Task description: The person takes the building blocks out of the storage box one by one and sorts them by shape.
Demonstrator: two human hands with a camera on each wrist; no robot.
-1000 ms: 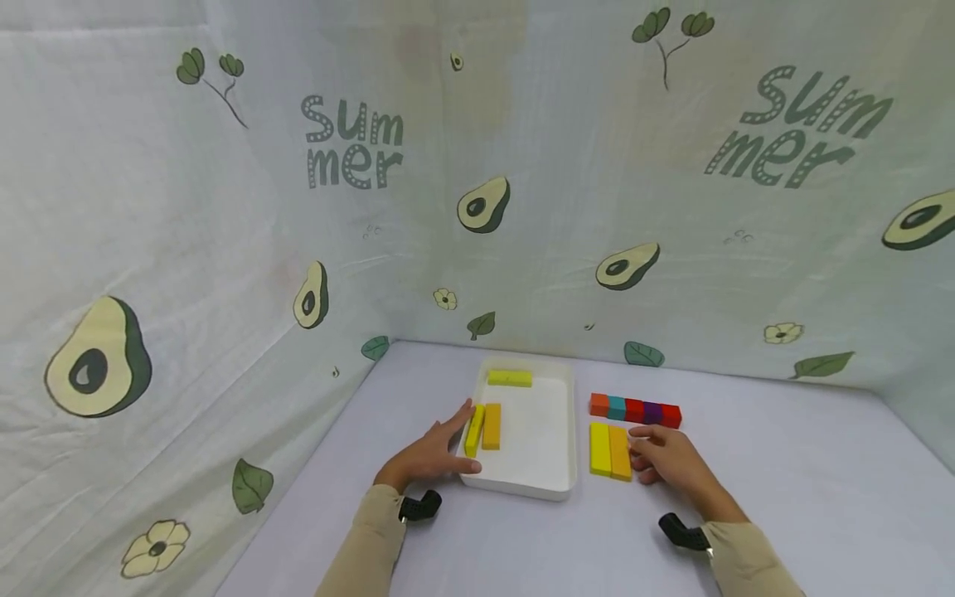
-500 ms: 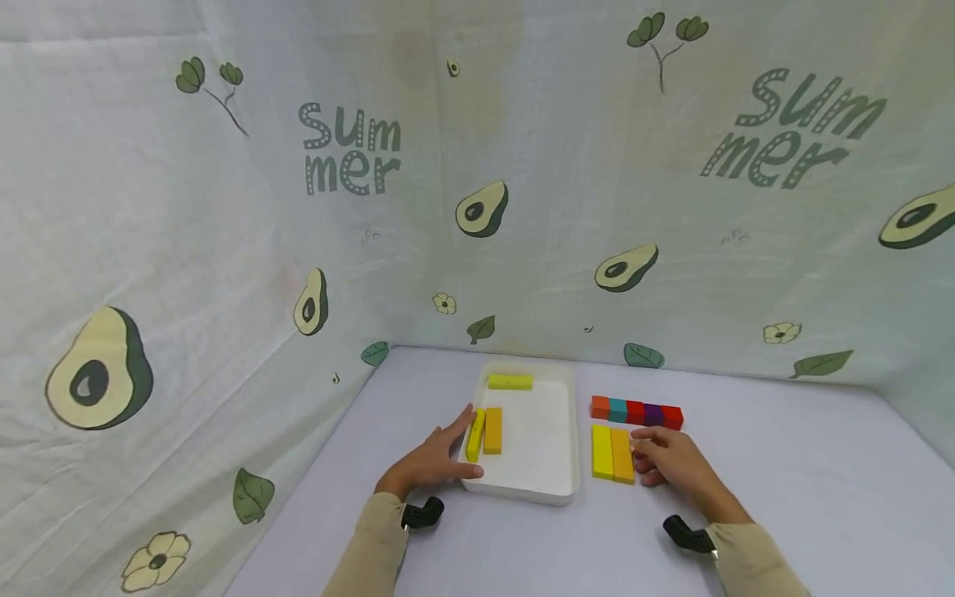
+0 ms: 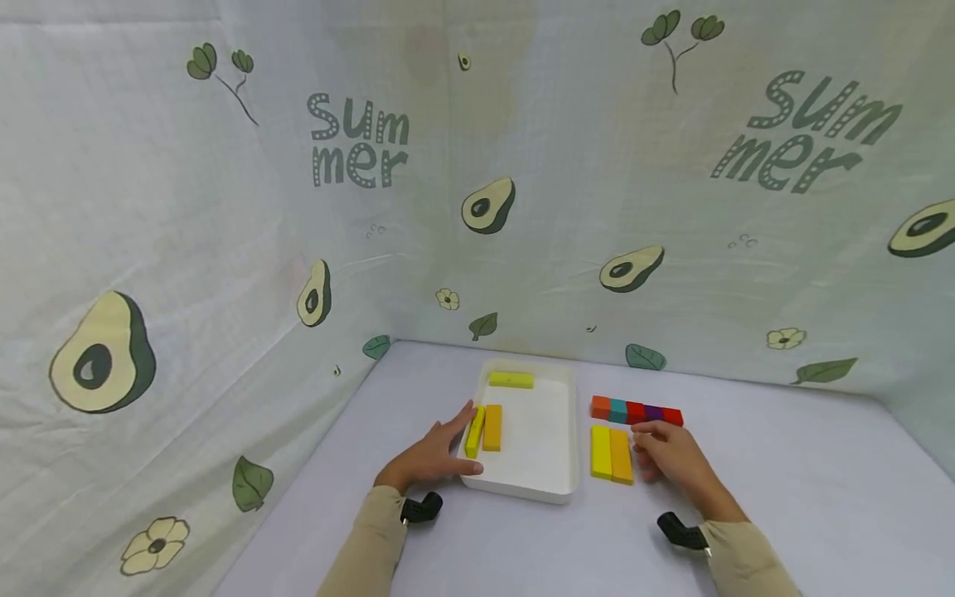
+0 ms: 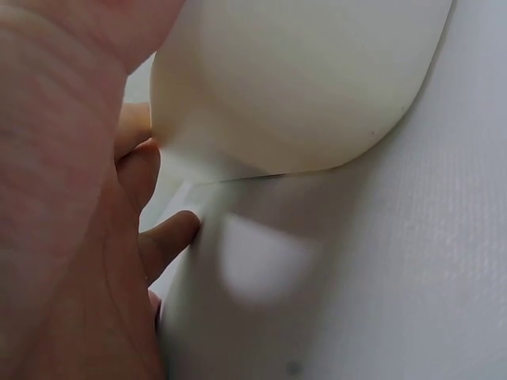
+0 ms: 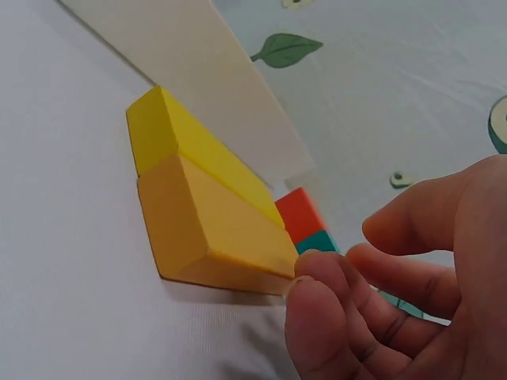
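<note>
My left hand (image 3: 429,456) lies against the near left corner of a white tray (image 3: 573,431), thumb at the front rim and index finger along the left side. In the left wrist view, fingertips meet the outside of the pale tray wall (image 4: 301,87). Inside the tray are a yellow block (image 3: 475,431), an orange block (image 3: 492,428) and another yellow block (image 3: 511,380) at the far end. To the right, a second yellow block (image 5: 190,134) and orange block (image 5: 230,214) lie side by side. My right hand (image 3: 671,456), fingers loosely bent and holding nothing, is just right of that orange block.
A row of small coloured cubes (image 3: 635,411), in red, teal, purple and orange-red, lies beyond the right-hand pair of blocks. Printed cloth (image 3: 552,232) hangs behind and left of the white table (image 3: 515,547).
My right fingers have drawn slightly away from the orange block. The left hand, tray and blocks keep their places; the head view shifts a little.
</note>
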